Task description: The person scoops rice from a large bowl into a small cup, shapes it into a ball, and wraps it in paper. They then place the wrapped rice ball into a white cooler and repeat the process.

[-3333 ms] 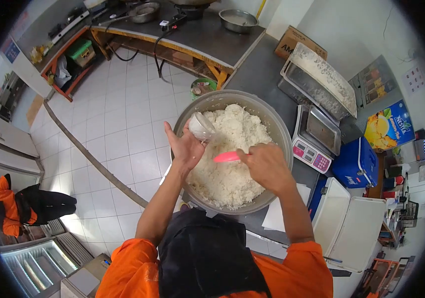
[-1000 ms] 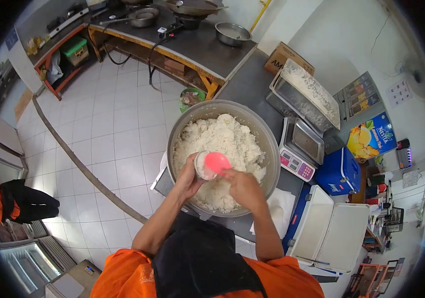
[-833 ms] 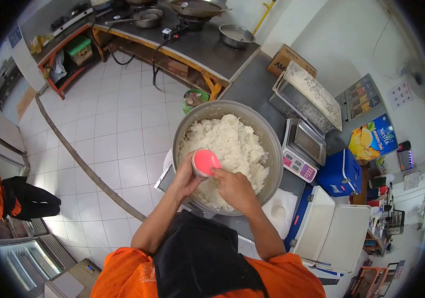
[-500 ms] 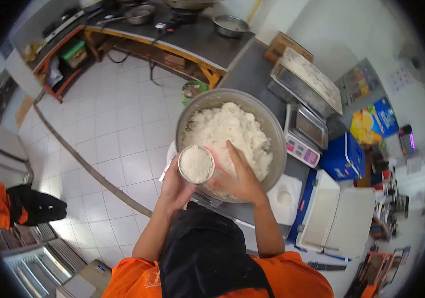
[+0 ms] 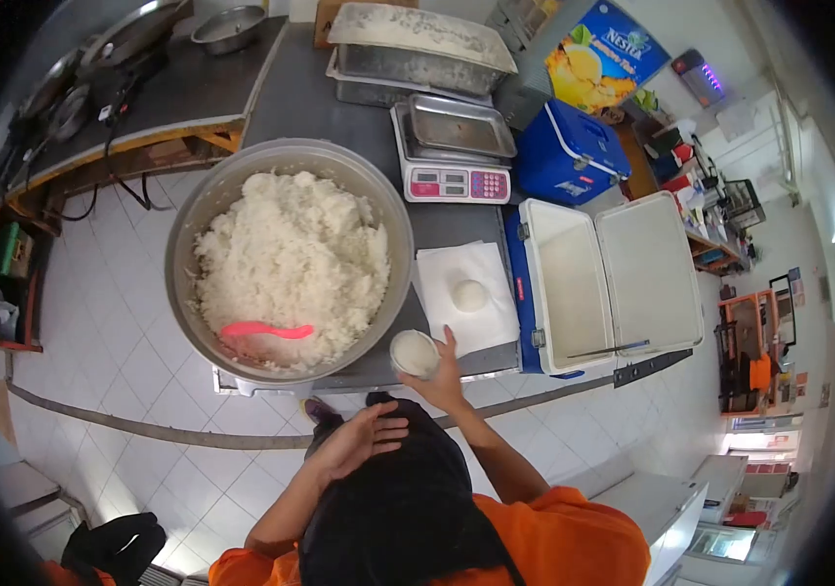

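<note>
My right hand [image 5: 442, 383] is wrapped round a small round cup of rice [image 5: 415, 354], just beyond the table's front edge. My left hand [image 5: 371, 438] is empty in front of my apron, its fingers stretched out. A large metal pot [image 5: 400, 225] of white rice [image 5: 291, 254] stands to the left on the table. In it, a pink rice paddle [image 5: 266, 330] lies against the rice near the front rim. Right of the pot, a round mound of rice [image 5: 469, 295] sits on a sheet of white paper [image 5: 457, 264], close to my right hand.
Behind the paper stands a digital scale [image 5: 457, 181] with a metal tray on it. Further back is a rectangular metal container [image 5: 417, 63]. An open white-and-blue cooler [image 5: 559, 283] flanks the paper, with a closed blue cooler [image 5: 574, 151] behind. Another person's dark clothing shows lower left.
The rice-filled cup has passed from my left hand to my right and moved from over the pot towards the paper. The view has turned right. My left hand is now empty.
</note>
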Action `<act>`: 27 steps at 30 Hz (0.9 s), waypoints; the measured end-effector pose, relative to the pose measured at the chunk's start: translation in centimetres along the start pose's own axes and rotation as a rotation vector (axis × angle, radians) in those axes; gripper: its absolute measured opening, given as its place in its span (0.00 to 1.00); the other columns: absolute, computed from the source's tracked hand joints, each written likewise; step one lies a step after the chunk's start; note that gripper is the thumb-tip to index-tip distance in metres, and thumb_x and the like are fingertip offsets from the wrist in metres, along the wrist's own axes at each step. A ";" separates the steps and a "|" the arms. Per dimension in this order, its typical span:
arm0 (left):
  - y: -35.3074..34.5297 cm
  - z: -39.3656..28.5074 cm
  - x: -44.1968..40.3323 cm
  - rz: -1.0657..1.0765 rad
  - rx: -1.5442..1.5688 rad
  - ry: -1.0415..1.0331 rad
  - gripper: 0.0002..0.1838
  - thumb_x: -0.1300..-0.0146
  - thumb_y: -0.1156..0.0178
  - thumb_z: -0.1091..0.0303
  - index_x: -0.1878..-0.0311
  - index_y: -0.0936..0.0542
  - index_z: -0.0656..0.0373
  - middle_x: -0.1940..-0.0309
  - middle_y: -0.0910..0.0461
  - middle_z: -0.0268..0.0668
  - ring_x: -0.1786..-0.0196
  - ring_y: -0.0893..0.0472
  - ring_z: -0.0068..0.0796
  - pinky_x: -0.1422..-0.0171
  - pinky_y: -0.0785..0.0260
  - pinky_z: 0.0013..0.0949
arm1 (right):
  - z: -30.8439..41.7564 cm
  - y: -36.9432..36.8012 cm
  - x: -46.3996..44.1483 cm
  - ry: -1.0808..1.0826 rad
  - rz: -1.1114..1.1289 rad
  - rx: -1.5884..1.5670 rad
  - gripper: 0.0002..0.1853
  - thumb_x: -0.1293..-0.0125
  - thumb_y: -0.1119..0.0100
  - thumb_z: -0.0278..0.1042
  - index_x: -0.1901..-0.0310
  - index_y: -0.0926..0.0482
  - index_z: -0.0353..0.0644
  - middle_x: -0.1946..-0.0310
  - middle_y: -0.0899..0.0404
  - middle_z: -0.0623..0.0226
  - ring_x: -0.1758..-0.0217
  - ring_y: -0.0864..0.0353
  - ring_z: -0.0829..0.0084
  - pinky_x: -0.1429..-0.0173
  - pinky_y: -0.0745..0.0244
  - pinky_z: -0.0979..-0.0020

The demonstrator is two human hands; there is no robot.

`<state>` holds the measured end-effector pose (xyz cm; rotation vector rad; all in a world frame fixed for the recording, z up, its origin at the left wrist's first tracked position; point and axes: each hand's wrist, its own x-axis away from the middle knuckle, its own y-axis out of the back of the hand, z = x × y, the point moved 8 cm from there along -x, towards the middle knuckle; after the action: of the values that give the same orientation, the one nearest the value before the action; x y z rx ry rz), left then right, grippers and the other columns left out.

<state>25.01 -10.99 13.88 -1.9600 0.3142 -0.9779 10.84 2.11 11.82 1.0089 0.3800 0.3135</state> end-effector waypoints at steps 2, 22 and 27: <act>0.6 0.8 -2.4 -0.015 -0.069 0.023 0.32 0.25 0.54 0.45 0.26 0.39 0.54 0.37 0.28 0.45 0.37 0.26 0.41 0.30 0.36 0.45 | -3.7 -5.0 -1.5 -0.007 -0.013 -0.078 0.65 0.57 0.17 0.42 0.26 0.56 0.32 0.39 0.29 0.45 0.32 0.30 0.51 0.27 0.38 0.58; -0.1 -5.5 -30.8 -0.539 -1.798 -0.597 0.06 0.45 0.33 0.67 0.70 0.15 0.60 0.64 0.19 0.41 0.52 0.20 0.43 0.47 0.25 0.43 | -26.0 12.1 -6.3 -0.257 0.152 -0.496 0.11 0.31 0.36 0.39 0.59 0.19 0.38 0.67 0.17 0.62 0.65 0.18 0.69 0.61 0.24 0.69; -1.2 -6.7 -30.6 -0.542 -1.828 -0.640 0.05 0.41 0.37 0.71 0.69 0.15 0.61 0.65 0.19 0.41 0.52 0.21 0.44 0.45 0.27 0.43 | -23.9 8.3 -7.7 0.229 0.392 -0.153 0.22 0.43 0.28 0.44 0.52 0.19 0.39 0.51 0.23 0.60 0.44 0.25 0.60 0.43 0.29 0.58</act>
<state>-0.16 2.60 1.08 -4.0050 0.3133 -0.0151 -7.38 21.07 8.83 0.8950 0.3570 0.8051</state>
